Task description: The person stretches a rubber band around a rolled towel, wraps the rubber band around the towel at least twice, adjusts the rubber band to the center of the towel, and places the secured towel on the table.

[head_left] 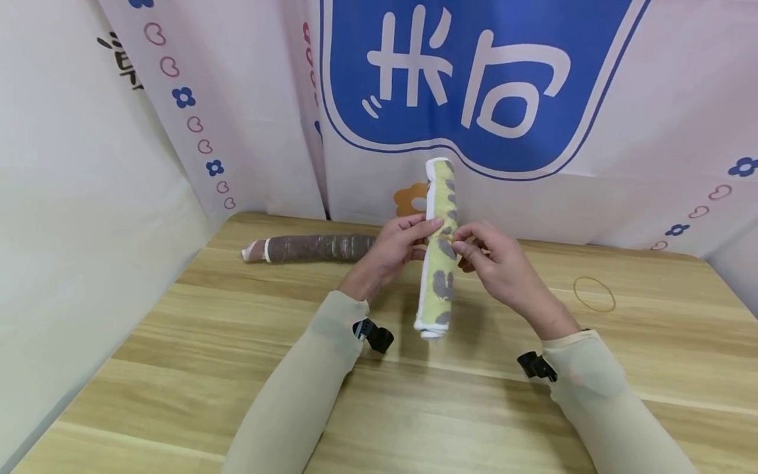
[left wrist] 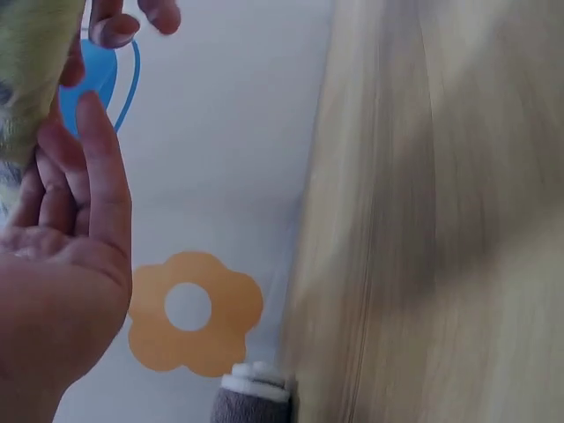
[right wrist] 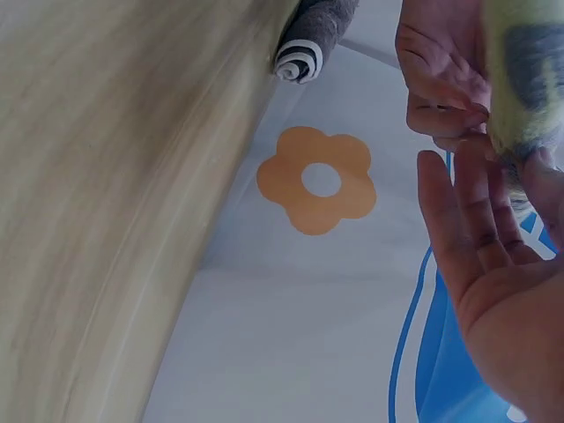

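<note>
A rolled towel (head_left: 439, 283), yellow with grey patches and a white edge, is held up off the table. My left hand (head_left: 399, 245) grips it around the middle from the left, its thumb lying on the front. On the other side, my right hand (head_left: 494, 260) has thumb and forefinger pinched at a thin yellowish rubber band (head_left: 444, 237) that crosses the roll's waist. Both wrist views show only part of the towel, cut off by the frame edge. Behind my left wrist lies a second rolled towel (head_left: 308, 248), dark grey-brown, its right end hidden by the hand.
A loose rubber band (head_left: 594, 294) lies on the wooden table (head_left: 414, 408) to the right. A printed cloth backdrop (head_left: 266, 151) hangs along the table's far edge, close behind the towel. Beyond the table's left side stands a white wall (head_left: 71, 197).
</note>
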A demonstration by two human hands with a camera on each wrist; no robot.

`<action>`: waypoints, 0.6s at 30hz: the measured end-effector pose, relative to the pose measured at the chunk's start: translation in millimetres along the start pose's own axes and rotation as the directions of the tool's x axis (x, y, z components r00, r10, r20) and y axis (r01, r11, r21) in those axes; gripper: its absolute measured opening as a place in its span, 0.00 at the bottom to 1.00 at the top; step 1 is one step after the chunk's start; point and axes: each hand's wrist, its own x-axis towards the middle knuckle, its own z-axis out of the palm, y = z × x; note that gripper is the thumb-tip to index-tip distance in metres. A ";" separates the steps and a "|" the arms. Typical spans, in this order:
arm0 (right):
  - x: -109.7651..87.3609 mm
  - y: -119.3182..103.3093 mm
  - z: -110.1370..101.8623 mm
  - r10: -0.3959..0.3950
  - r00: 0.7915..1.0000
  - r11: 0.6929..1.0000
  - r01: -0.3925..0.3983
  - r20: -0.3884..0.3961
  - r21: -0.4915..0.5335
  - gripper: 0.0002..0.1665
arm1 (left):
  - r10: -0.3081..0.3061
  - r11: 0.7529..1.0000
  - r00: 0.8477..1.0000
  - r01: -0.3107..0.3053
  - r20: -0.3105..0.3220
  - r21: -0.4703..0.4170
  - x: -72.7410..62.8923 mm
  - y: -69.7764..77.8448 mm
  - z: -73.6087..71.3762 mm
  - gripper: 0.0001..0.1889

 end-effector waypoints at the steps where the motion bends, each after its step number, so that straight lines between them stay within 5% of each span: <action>1: 0.5 -0.1 -0.3 -0.008 1.000 1.000 0.008 -0.004 0.006 0.04 | 0.003 1.000 1.000 -0.003 -0.013 0.006 0.1 0.3 0.6 0.20; 4: 1.1 -0.6 -1.4 0.003 1.000 0.997 -0.003 -0.011 0.074 0.03 | 0.044 0.999 0.998 -0.043 -0.047 0.026 -1.2 1.5 3.2 0.17; 9: 1.0 -3.3 -5.5 0.098 0.995 0.967 -0.099 0.017 0.236 0.05 | 0.210 0.976 0.977 -0.207 -0.040 0.064 -4.1 5.1 7.1 0.10; 15: 0.6 -5.9 -10.6 0.230 0.970 0.925 -0.244 0.083 0.291 0.10 | 0.347 0.906 0.938 -0.335 -0.002 0.259 -6.3 8.8 12.4 0.08; 18: -0.6 -7.6 -7.9 0.256 0.964 0.939 -0.266 0.075 0.219 0.14 | 0.388 0.867 0.922 -0.360 -0.013 0.344 -7.0 5.3 15.1 0.08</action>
